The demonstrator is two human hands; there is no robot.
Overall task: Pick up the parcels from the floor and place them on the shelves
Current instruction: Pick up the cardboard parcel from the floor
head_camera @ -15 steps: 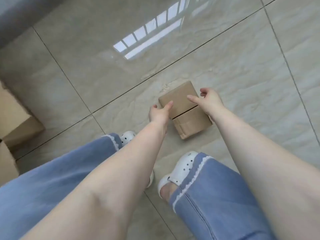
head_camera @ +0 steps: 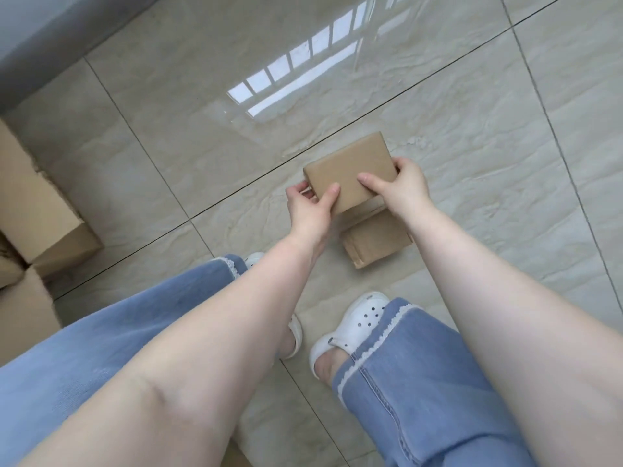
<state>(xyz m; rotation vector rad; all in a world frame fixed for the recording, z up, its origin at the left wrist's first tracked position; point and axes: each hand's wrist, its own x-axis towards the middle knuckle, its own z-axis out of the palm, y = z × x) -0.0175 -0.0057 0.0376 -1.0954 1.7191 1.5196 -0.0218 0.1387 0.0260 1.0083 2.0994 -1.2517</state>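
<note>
A small flat brown parcel point(head_camera: 350, 166) is lifted off the tiled floor, gripped at its near corners by both hands. My left hand point(head_camera: 308, 208) grips its left near corner, thumb on top. My right hand point(head_camera: 401, 187) grips its right side, thumb on top and fingers around the edge. Below it a second brown cardboard parcel point(head_camera: 377, 241) lies on the floor, partly hidden by the lifted one.
Larger cardboard boxes point(head_camera: 37, 210) stand at the left edge. A grey wall base point(head_camera: 50, 38) runs along the upper left. My feet in white clogs point(head_camera: 350, 328) stand just behind the lower parcel. The glossy tiled floor point(head_camera: 472, 129) extends ahead and to the right.
Both hands have closed on the upper parcel and raised it off the parcel beneath, which lies exposed on the floor. The view has moved closer.
</note>
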